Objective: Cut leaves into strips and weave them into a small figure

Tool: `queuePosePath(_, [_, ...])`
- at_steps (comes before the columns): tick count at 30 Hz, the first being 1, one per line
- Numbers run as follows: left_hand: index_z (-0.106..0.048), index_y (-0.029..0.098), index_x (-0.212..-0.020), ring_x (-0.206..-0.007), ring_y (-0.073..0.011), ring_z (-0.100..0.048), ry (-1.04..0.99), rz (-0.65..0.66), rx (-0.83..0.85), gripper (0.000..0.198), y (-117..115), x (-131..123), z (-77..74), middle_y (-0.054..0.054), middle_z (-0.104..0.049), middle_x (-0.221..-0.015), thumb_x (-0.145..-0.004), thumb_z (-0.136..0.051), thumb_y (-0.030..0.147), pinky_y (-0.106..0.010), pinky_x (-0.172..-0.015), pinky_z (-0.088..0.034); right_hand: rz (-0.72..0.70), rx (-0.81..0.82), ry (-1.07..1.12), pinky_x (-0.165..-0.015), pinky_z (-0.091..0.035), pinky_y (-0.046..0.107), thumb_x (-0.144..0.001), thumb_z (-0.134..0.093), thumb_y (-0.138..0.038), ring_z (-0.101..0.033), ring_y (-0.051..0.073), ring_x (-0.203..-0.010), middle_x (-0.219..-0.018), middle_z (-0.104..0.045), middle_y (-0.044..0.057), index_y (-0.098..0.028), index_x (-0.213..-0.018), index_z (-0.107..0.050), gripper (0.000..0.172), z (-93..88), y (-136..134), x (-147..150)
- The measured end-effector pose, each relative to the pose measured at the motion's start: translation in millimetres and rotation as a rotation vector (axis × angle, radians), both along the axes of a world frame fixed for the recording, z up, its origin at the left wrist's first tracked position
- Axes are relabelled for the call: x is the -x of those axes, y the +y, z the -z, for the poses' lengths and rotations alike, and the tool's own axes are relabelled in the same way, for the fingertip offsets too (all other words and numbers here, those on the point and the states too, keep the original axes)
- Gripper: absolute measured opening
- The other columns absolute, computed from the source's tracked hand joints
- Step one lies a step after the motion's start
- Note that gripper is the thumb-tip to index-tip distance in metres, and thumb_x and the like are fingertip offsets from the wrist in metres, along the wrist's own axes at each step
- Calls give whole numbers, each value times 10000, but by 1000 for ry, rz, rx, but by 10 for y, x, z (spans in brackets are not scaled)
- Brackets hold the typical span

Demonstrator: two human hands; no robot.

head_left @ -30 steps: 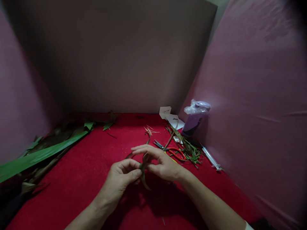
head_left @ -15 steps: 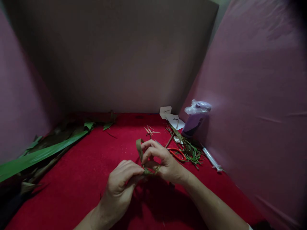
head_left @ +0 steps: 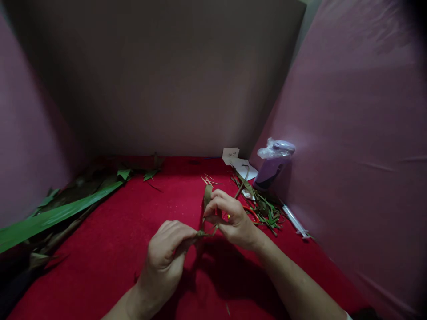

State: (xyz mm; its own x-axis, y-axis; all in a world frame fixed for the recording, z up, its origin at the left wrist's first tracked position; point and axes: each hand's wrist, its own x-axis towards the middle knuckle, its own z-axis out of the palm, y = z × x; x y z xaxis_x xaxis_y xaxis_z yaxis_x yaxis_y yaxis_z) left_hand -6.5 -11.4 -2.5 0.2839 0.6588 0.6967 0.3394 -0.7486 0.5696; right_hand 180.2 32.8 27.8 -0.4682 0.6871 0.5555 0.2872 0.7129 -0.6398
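Between my two hands, above the red cloth [head_left: 110, 249], is a narrow brownish-green leaf strip [head_left: 207, 194] that arches up in a loop. My left hand [head_left: 168, 253] pinches a small folded or knotted part of it between thumb and fingers. Bent fingers and thumb of my right hand [head_left: 230, 218] close on the strip to the right of that part, where a thin bit of it spans the gap. The exact fold is too small to make out. Behind my right hand shows a red-handled tool [head_left: 251, 214], mostly hidden.
Long green leaves [head_left: 66, 214] lie along the left side. At the right are leaf scraps [head_left: 267, 212], a plastic syringe [head_left: 295, 221] and a purple bottle [head_left: 269, 171] with clear film on top. White paper [head_left: 244, 169] and several toothpicks [head_left: 209, 180] lie further back.
My right hand has shifted slightly right, and the strip's loop has moved right and up with it. The gap between my hands is a little wider. My left hand has barely moved.
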Motion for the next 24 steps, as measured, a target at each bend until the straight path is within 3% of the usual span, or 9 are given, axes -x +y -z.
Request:
queuePosePath(3, [-601, 157, -911, -722, -168, -563, 159, -99, -181, 196, -16, 21, -17, -47, -661, -770, -791, -514, 27, -340, -692, -393, 24, -93, -18, -607, -395, 238, -785, -537, -81, -488, 115, -683, -783, -485, 22, -157, -799, -575, 86, 10, -7, -24])
queuePosePath(7, [-636, 135, -922, -827, -225, -569, 285, -293, -433, 273, -54, 78, -61, -84, -702, -822, -752, -497, -28, -419, -780, -362, 81, -351, -59, -539, -338, 242, -788, -541, -96, -457, 105, -565, -643, -508, -6, -167, -823, -571, 85, 80, -27, -37])
queuePosePath(13, [-665, 136, -938, -861, -247, -573, 336, -398, -560, 226, -121, 126, -143, -80, -729, -839, -771, -544, 44, -453, -830, -330, 152, -689, -79, -485, -299, 250, -747, -527, -78, -442, 100, -448, -541, -550, -32, -186, -867, -541, 162, 163, -58, -18])
queuePosePath(18, [-674, 161, -931, -864, -240, -569, 302, -452, -573, 218, -140, 127, -130, -58, -736, -822, -769, -572, 58, -447, -848, -327, 173, -730, -76, -488, -331, 247, -743, -518, -84, -492, 101, -438, -526, -574, -33, -185, -859, -542, 156, 156, -67, -19])
queuePosePath(24, [-651, 222, -1023, -913, -246, -531, 328, -410, -492, 363, -117, 197, -75, -46, -728, -902, -724, -572, 32, -449, -876, -297, 138, -589, -146, -505, -330, 273, -766, -496, -103, -506, 115, -473, -569, -610, -6, -196, -826, -552, 124, 171, -75, -17])
